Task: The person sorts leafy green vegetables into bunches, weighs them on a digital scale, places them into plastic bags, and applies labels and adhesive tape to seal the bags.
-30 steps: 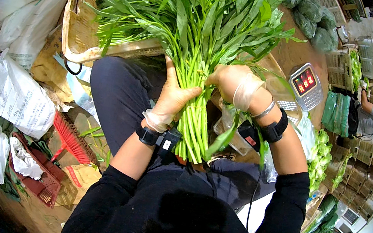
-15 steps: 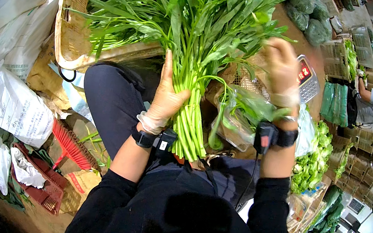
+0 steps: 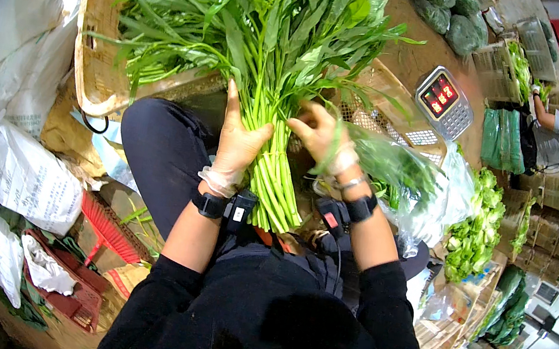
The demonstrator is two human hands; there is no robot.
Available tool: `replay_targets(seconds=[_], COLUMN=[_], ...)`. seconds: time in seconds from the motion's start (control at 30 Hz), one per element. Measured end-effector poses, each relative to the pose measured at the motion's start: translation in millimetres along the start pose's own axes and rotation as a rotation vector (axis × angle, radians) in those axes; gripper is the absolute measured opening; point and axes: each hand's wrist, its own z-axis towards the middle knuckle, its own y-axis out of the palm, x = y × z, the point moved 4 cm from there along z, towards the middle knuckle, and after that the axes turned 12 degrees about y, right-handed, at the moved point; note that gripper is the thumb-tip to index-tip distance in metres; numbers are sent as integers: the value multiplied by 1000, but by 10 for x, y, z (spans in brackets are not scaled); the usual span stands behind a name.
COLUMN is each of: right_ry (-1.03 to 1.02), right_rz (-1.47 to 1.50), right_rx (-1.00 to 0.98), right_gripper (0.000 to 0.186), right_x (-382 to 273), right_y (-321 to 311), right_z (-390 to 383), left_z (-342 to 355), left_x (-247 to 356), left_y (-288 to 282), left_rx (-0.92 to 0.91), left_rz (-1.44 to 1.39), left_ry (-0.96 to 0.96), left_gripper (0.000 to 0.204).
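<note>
My left hand (image 3: 241,140), in a translucent glove, grips a bunch of long-leaved greens with pale stems (image 3: 276,185), thumb across the stalks. My gloved right hand (image 3: 311,130) is just right of the stems, fingers curled, at or very close to the bunch; a blurred green strand crosses it, and what it holds is unclear. The leafy tops lie over a beige plastic crate (image 3: 87,59) of similar greens. Right of my right hand are a clear plastic bag with greens (image 3: 409,179) and a plastic mesh basket (image 3: 422,138).
A scale with red digits (image 3: 443,98) stands at the upper right. Lettuce (image 3: 474,225), bagged greens (image 3: 434,13) and a co-worker's arm (image 3: 545,117) are on the right. At left are white sacks (image 3: 15,157), a red broom (image 3: 112,229) and a red crate (image 3: 82,308).
My right hand swung out to the right and up, away from the bunch, then came back down beside the stems. My left hand still grips the bunch, which shifted slightly left in view.
</note>
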Motion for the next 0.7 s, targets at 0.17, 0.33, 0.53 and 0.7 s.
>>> replay_targets(seconds=[0.17, 0.33, 0.53, 0.7], right_ry=[-247, -486, -23, -65], right_rz=[77, -45, 408, 124], right_rx=[108, 88, 68, 36], right_gripper=[41, 47, 43, 43], right_x=[-244, -592, -276, -436], right_y=[200, 13, 93, 288], right_z=[96, -130, 386, 296], left_z=[8, 7, 22, 18], left_x=[-103, -72, -100, -181], left_y=[-13, -61, -37, -68], left_rx=[-20, -78, -7, 82], left_rz=[75, 273, -95, -197], left_ry=[32, 107, 30, -50], left_gripper=[100, 95, 83, 82])
